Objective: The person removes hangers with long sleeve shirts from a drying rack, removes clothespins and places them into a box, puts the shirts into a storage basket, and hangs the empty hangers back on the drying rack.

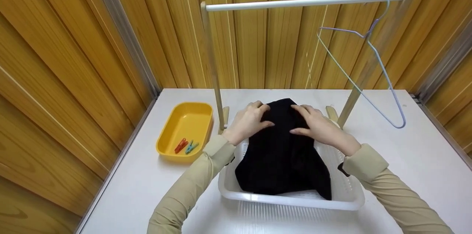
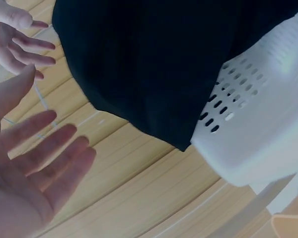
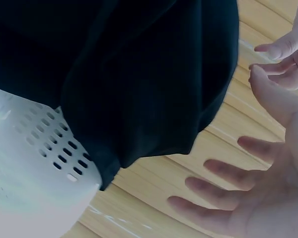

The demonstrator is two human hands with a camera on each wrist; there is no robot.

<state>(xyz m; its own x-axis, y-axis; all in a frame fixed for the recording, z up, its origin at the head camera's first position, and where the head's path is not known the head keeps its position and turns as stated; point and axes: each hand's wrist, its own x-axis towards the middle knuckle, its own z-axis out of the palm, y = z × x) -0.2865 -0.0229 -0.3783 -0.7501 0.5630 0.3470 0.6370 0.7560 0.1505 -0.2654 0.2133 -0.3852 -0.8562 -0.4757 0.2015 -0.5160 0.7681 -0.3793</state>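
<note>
A black cloth garment lies in a white perforated basket, its far end draped over the back rim. My left hand hovers over the left side of the garment's far end, fingers spread and loosely bent. Opposite it, my right hand is over the right side in a similar pose. Both wrist views show the left hand and the right hand with nothing in their fingers, apart from the black garment. The basket shows its slotted wall below the cloth.
A yellow tray at the left holds a red clothespin and a teal clothespin. Behind the basket stands a rack with a white bar. A lavender hanger hangs from the bar's right end.
</note>
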